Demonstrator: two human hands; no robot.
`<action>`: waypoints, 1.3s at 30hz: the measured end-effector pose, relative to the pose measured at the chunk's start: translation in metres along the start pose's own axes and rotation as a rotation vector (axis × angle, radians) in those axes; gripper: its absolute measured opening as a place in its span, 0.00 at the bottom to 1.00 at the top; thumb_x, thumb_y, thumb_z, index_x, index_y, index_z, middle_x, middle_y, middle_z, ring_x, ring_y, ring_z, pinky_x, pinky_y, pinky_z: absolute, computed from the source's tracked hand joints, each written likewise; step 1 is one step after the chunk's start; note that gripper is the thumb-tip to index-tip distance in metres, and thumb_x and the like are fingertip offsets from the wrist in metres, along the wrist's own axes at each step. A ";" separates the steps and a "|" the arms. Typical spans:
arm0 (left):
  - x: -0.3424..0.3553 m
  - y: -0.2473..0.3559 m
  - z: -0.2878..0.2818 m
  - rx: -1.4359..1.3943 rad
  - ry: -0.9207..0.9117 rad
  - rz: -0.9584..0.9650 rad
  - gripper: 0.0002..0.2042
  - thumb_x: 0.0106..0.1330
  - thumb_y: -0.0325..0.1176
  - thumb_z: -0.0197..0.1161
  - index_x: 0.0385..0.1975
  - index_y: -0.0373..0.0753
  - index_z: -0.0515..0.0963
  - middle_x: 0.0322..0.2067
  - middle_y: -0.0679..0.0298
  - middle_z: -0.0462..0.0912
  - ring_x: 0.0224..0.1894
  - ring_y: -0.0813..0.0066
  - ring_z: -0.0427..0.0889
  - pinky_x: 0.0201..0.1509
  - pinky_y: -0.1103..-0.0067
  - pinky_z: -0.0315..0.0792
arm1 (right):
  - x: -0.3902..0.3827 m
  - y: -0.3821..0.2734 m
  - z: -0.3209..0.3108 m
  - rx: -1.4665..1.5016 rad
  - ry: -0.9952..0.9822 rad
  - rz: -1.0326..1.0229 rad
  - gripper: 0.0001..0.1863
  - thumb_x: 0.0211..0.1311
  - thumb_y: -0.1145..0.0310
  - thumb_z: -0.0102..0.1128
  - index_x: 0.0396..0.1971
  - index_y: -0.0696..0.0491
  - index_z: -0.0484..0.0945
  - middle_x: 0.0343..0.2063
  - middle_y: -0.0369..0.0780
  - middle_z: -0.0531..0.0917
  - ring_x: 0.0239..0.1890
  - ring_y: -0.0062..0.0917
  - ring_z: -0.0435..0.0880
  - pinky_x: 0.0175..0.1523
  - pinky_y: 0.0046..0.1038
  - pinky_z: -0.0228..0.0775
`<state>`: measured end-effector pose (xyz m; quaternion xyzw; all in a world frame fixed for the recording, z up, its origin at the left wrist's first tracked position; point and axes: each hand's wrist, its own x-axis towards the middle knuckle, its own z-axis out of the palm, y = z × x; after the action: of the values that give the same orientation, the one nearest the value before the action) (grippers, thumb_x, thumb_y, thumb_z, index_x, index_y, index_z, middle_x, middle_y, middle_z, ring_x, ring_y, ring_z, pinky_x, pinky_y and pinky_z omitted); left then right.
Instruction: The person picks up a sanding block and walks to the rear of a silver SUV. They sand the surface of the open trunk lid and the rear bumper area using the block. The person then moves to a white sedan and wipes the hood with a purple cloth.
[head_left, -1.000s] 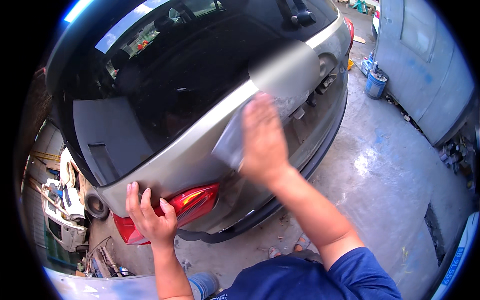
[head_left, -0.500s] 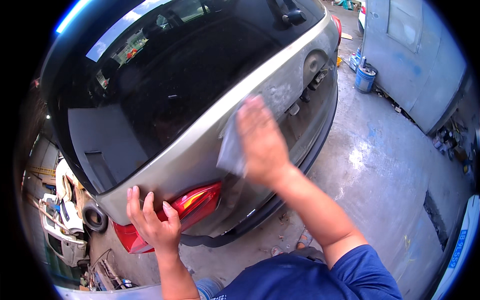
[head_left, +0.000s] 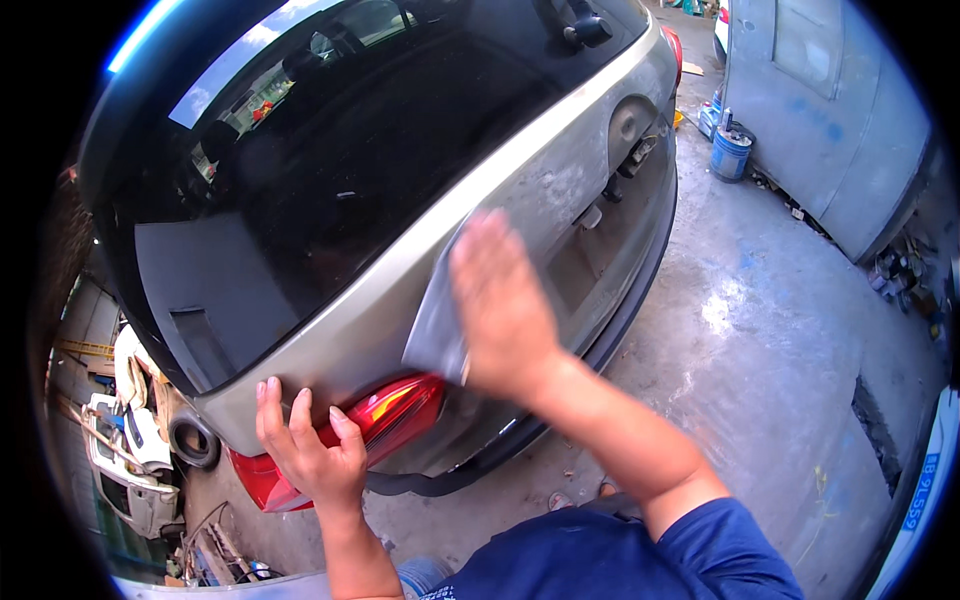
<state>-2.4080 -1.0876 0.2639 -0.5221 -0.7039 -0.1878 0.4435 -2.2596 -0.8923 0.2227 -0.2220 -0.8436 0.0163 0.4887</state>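
Tyre [head_left: 178, 444] left of red taillight [head_left: 400, 410]

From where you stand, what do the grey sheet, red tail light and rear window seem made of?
Grey sheet: perhaps abrasive paper or film, thin and dull; blur leaves that open. Tail light: probably glossy plastic, red and translucent, showing inner shapes. Rear window: likely dark glass, glossy, carrying clear reflections.

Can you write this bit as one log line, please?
left hand: touching car, by red light | right hand: flat over gray sheet, against car
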 end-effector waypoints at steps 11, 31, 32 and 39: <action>0.002 0.001 -0.001 0.007 -0.015 0.019 0.17 0.55 0.26 0.58 0.46 0.34 0.73 0.58 0.49 0.70 0.62 0.48 0.68 0.63 0.59 0.64 | -0.024 -0.002 0.014 0.171 0.059 -0.025 0.32 0.61 0.66 0.45 0.63 0.69 0.59 0.68 0.60 0.54 0.72 0.53 0.50 0.74 0.49 0.39; -0.001 -0.001 0.002 0.007 -0.016 0.029 0.16 0.58 0.27 0.58 0.47 0.33 0.73 0.59 0.49 0.69 0.63 0.49 0.66 0.66 0.60 0.59 | -0.027 -0.002 0.021 0.224 0.135 0.057 0.34 0.61 0.62 0.46 0.64 0.68 0.59 0.68 0.57 0.56 0.73 0.49 0.50 0.74 0.47 0.39; -0.001 0.003 0.004 -0.008 -0.014 0.024 0.16 0.58 0.26 0.58 0.47 0.33 0.73 0.59 0.49 0.69 0.63 0.49 0.67 0.66 0.60 0.59 | -0.050 -0.017 0.028 0.247 0.077 0.008 0.33 0.61 0.62 0.45 0.63 0.67 0.60 0.68 0.57 0.56 0.73 0.49 0.50 0.74 0.47 0.40; -0.003 -0.003 0.001 -0.008 -0.012 0.026 0.16 0.57 0.26 0.58 0.47 0.33 0.73 0.59 0.49 0.69 0.62 0.49 0.67 0.65 0.61 0.61 | 0.003 0.003 0.004 0.190 0.118 0.040 0.33 0.58 0.63 0.48 0.61 0.68 0.63 0.67 0.56 0.59 0.72 0.48 0.52 0.73 0.46 0.42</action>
<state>-2.4103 -1.0897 0.2619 -0.5342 -0.6990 -0.1813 0.4395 -2.2634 -0.8874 0.2223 -0.1920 -0.8035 0.0929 0.5558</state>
